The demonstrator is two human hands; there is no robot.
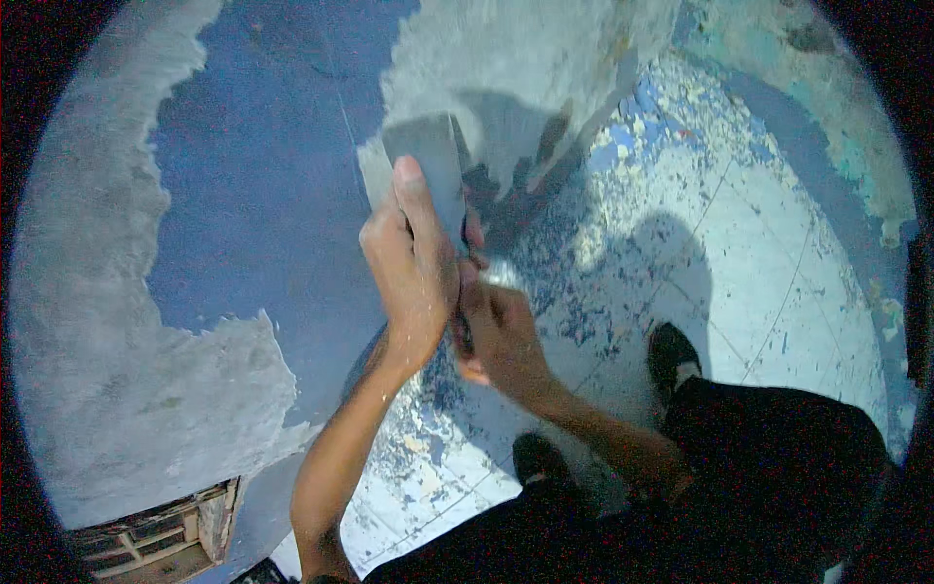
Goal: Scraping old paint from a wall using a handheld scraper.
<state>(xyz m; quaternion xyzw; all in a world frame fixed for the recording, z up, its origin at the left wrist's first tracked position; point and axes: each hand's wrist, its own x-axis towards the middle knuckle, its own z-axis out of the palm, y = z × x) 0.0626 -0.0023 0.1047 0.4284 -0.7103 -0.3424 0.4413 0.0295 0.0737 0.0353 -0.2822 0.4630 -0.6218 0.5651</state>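
A wide, flat metal scraper blade [435, 157] lies against the wall at the ragged edge between blue paint [248, 190] and bare grey plaster [467, 51]. My left hand [416, 270] holds the blade from the left, its thumb laid along the face. Just below and to the right, my right hand [503, 321] is closed around the scraper's dark handle, which my fingers mostly hide. Motion blur softens both hands. Their shadow falls on the plaster to the right of the blade.
Paint flakes [620, 146] litter the pale tiled floor [773, 292] along the wall's foot. My dark shoes [673, 354] stand among them. A framed opening with bars [157, 536] is at lower left. Another patchily stripped wall [839, 109] rises at upper right.
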